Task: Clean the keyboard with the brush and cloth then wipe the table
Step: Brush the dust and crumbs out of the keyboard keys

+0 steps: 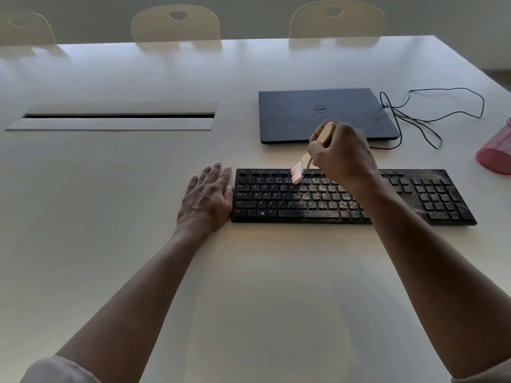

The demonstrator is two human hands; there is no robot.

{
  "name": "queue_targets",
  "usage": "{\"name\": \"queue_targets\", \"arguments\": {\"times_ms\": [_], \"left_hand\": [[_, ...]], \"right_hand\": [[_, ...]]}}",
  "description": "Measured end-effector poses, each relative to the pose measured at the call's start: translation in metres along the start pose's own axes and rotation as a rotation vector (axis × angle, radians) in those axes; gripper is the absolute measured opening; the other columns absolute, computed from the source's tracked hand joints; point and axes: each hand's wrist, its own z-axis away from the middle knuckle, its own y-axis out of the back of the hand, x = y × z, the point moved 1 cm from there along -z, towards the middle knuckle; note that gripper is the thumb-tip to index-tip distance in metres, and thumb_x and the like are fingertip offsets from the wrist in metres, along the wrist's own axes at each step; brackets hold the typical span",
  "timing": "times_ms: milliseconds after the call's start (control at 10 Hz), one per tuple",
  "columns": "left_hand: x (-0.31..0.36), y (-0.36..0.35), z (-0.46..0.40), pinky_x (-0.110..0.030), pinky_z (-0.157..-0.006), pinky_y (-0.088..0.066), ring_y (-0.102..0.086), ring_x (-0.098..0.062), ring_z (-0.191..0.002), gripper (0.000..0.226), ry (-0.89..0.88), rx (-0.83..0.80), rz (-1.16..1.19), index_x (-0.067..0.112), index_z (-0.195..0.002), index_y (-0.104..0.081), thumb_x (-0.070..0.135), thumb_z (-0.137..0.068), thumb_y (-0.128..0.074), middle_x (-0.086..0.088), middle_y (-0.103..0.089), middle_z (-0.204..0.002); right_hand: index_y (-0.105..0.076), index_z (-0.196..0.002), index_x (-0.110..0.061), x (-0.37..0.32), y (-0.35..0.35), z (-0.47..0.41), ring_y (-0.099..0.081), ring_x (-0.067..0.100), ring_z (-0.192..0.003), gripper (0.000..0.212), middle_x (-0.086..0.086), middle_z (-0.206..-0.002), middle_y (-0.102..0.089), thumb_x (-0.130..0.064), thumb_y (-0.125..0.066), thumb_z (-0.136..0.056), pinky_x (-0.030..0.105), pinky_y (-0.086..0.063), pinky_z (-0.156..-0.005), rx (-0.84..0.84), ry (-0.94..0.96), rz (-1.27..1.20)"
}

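Observation:
A black keyboard lies on the white table, right of centre. Pale dust covers its middle and right keys, while the left keys look dark. My right hand grips the wooden handle of a small brush above the keyboard. The pale bristles touch the upper key rows left of the middle. My left hand lies flat on the table with straight fingers, its edge against the keyboard's left end. No cloth is in view.
A shut dark laptop lies behind the keyboard, with a thin black cable looping to its right. A pink mesh container stands at the right edge. A cable slot is set into the table at left. Chairs line the far side.

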Motion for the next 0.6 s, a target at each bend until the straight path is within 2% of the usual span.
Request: {"name": "queue_targets", "arguments": {"times_ms": [100,200,300,400,500,600], "left_hand": [[-0.001,0.000,-0.001,-0.033,-0.126,-0.003,-0.006,-0.011,-0.154,0.055,0.001,-0.005,0.000,0.030,-0.159,-0.020,0.038,-0.106,-0.029,0.004,-0.011,-0.168],[-0.001,0.000,-0.001,-0.034,-0.126,-0.003,-0.006,-0.011,-0.154,0.055,-0.002,-0.006,-0.002,0.030,-0.159,-0.020,0.038,-0.106,-0.029,0.005,-0.011,-0.168],[-0.001,0.000,0.000,-0.034,-0.126,-0.003,-0.006,-0.011,-0.154,0.055,-0.002,-0.005,0.002,0.030,-0.159,-0.020,0.038,-0.106,-0.028,0.005,-0.011,-0.167],[-0.001,0.000,0.000,-0.034,-0.126,-0.003,-0.006,-0.011,-0.154,0.055,-0.005,0.000,0.006,0.030,-0.159,-0.020,0.038,-0.106,-0.028,0.004,-0.011,-0.167],[-0.001,0.000,0.000,-0.034,-0.126,-0.003,-0.007,-0.012,-0.154,0.055,-0.006,-0.002,0.004,0.030,-0.159,-0.020,0.038,-0.106,-0.028,0.004,-0.011,-0.168],[0.000,0.001,0.001,-0.034,-0.126,-0.003,-0.007,-0.012,-0.154,0.055,-0.006,0.000,0.003,0.030,-0.159,-0.020,0.039,-0.106,-0.028,0.004,-0.011,-0.168]], "right_hand": [[-0.071,-0.090,-0.019,-0.006,0.003,0.002,-0.068,0.015,-0.076,0.010,-0.006,-0.078,-0.069,-0.017,-0.061,-0.091,0.023,-0.052,-0.063,0.010,0.016,-0.016],[-0.070,-0.091,-0.017,-0.014,-0.001,0.009,-0.072,0.010,-0.070,0.011,-0.006,-0.076,-0.070,-0.014,-0.060,-0.095,0.015,-0.055,-0.057,-0.088,0.031,-0.138],[-0.068,-0.092,-0.019,-0.015,-0.005,0.014,-0.070,0.005,-0.067,0.011,-0.006,-0.078,-0.069,-0.015,-0.059,-0.097,0.012,-0.051,-0.054,-0.106,0.060,-0.114],[-0.067,-0.098,-0.021,-0.016,-0.006,0.016,-0.068,0.011,-0.077,0.006,-0.004,-0.085,-0.069,-0.023,-0.062,-0.098,0.018,-0.051,-0.067,-0.136,0.088,-0.047],[-0.067,-0.101,-0.020,-0.017,-0.003,0.017,-0.068,0.012,-0.079,0.009,-0.003,-0.089,-0.069,-0.029,-0.067,-0.098,0.022,-0.052,-0.070,-0.176,0.089,-0.018],[-0.066,-0.103,-0.018,-0.019,0.002,0.020,-0.065,0.007,-0.078,0.016,-0.003,-0.089,-0.068,-0.031,-0.070,-0.096,0.015,-0.046,-0.064,-0.212,0.095,0.012]]}}
